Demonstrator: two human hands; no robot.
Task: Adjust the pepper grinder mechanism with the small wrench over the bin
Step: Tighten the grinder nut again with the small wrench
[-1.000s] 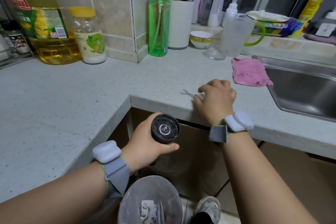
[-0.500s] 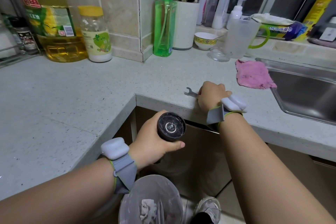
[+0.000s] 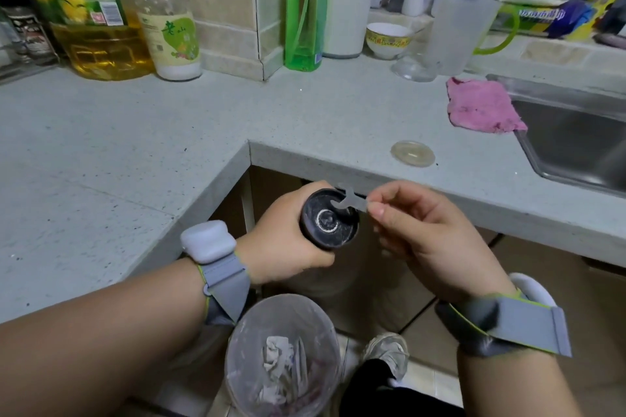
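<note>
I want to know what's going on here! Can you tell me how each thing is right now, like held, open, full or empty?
pepper grinder: held in the left hand, dark end facing up, above the bin.
small wrench: pinched in the right hand, its head over the grinder's end.
bin: open, crumpled paper inside.
round lid: lying flat on the counter.
pink cloth: crumpled beside the sink.
oil bottle: partly full.

Head camera looks steeply down, close over counter edge [image 3: 338, 176], slightly blurred
</note>
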